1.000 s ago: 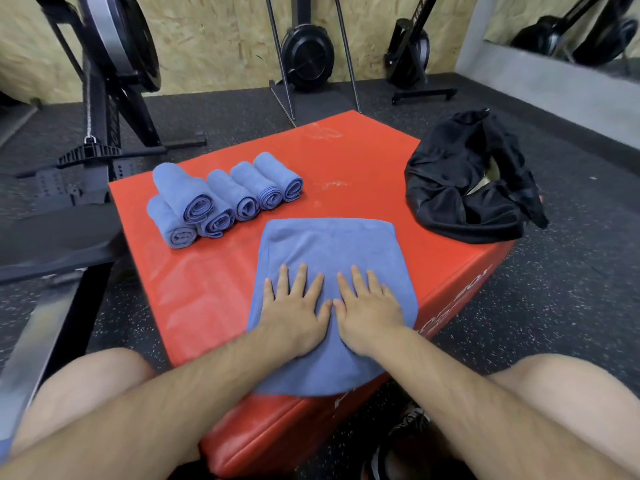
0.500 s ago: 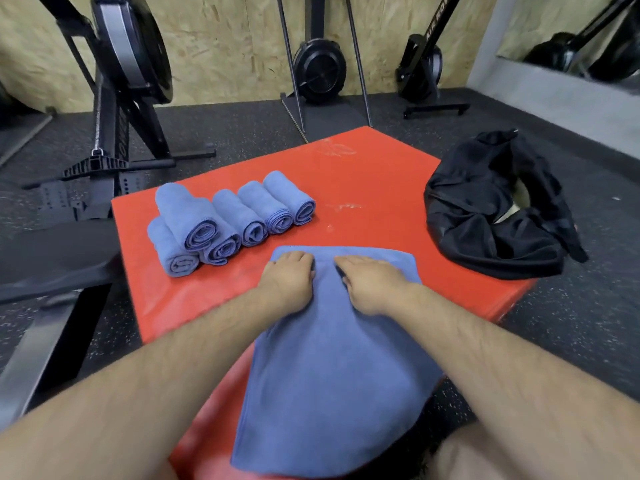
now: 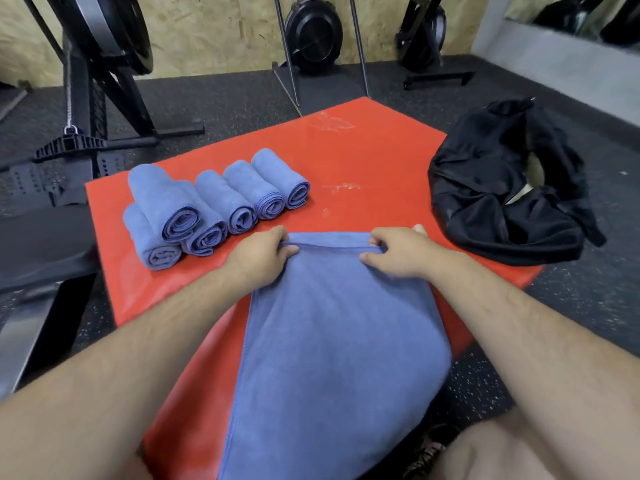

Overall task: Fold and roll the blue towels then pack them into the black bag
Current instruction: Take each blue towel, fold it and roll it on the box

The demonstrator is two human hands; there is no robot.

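A folded blue towel lies lengthwise on the red padded box and hangs over its near edge. My left hand pinches the towel's far edge at its left end. My right hand pinches the same edge at its right end, and a narrow first turn of a roll shows between them. Several rolled blue towels lie in a row on the box at the left, one stacked on top. The black bag sits crumpled and open on the box's right corner.
Rowing machines stand on the dark rubber floor to the left and behind the box. A black bench lies at the left edge. My knee and a shoe are at the bottom right.
Both hands went from lying flat on the towel's middle to its far edge, curled over it and began turning it toward me.
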